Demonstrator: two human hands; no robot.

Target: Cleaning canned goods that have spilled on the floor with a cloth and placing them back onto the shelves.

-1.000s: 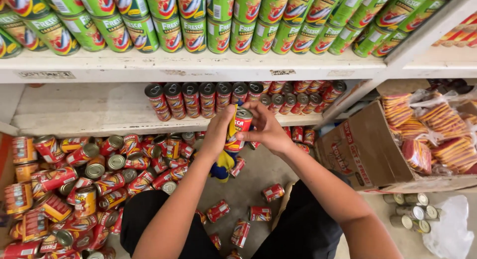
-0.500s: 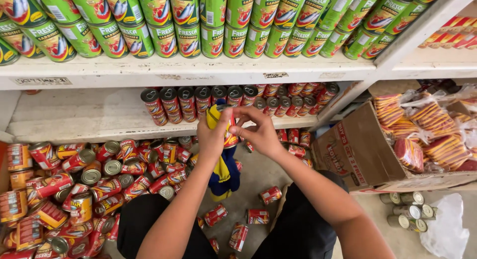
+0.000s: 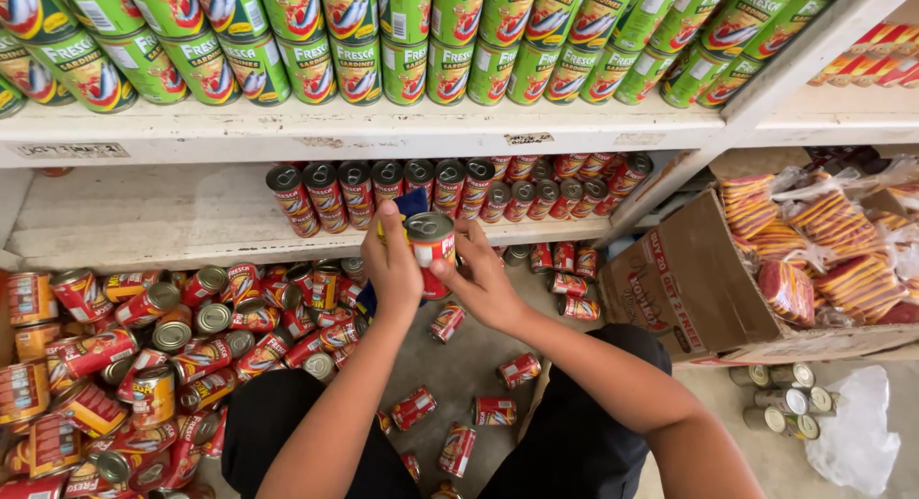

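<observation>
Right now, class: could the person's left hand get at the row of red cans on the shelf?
Probably yes: the left hand is just in front of the red cans, nothing between, though it holds a cloth.

Red can (image 3: 432, 253) held upright (silver top up).

Half-seen goods on a crowded shop floor

The hands (image 3: 440, 274) cover most of a red can (image 3: 433, 250) and a blue cloth (image 3: 410, 208) behind it; the top edge crops the green cans (image 3: 383, 39), and the left edge cuts the can pile (image 3: 115, 365).
</observation>
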